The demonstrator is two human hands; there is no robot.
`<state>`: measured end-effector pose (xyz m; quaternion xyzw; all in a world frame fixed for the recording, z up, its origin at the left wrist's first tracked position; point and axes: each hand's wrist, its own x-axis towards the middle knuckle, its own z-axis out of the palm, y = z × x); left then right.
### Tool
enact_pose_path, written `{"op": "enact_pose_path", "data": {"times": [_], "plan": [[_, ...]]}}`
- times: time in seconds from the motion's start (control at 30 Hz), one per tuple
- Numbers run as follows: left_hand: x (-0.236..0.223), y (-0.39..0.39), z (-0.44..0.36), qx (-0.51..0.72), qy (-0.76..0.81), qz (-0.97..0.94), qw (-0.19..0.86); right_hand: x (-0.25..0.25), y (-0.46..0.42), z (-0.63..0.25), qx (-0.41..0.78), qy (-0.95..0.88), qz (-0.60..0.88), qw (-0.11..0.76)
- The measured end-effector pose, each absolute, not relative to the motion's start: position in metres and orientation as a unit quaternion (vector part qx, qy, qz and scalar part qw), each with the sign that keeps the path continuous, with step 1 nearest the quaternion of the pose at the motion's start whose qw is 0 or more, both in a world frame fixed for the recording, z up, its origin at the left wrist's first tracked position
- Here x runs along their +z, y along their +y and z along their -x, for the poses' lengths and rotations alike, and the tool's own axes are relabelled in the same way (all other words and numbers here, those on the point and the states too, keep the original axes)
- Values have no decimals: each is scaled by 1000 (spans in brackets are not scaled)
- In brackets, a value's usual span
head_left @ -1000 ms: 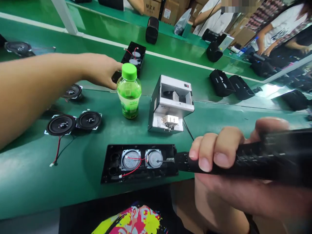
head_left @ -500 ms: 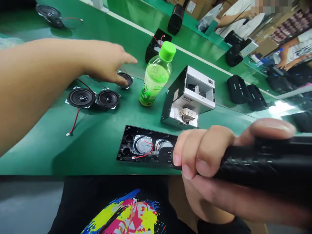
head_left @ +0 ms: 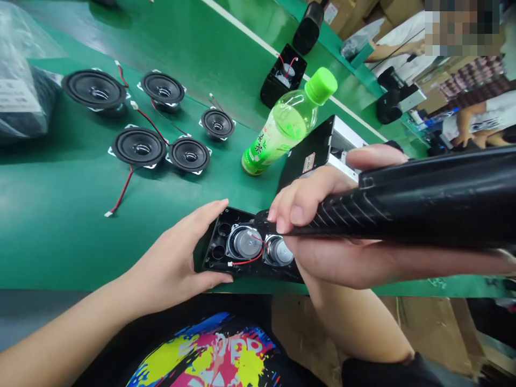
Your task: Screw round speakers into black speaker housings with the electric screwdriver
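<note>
The black box (head_left: 252, 270) lies open side up just in front of me, its length running left to right. Inside, two silver-backed speakers (head_left: 246, 243) sit side by side, a red lead (head_left: 252, 261) (white plug at its tip) curving beneath the left one. I hold a scuffed black tool (head_left: 423, 199), nose over the box.

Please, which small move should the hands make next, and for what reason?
Probably the left hand should close on the black housing to steady it: that hand stands open around one end, while the right hand holds a black tool over the housing.
</note>
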<state>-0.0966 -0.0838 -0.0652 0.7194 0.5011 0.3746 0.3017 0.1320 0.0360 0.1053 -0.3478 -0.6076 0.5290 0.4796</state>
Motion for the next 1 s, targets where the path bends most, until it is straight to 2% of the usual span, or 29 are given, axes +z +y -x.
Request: {"op": "enact_pose_path", "data": {"times": [0.1,0.5,1.0], "plan": [[-65,-79,96,381,499,-721,293,103,36,-124,538,-592,319,508],[-62,-79,95,394,491,-720,291,96,39,-114,503,-606,348,508],[-67,-75,92,405,491,-714,292,61,43,-98,539,-592,260,540]]}}
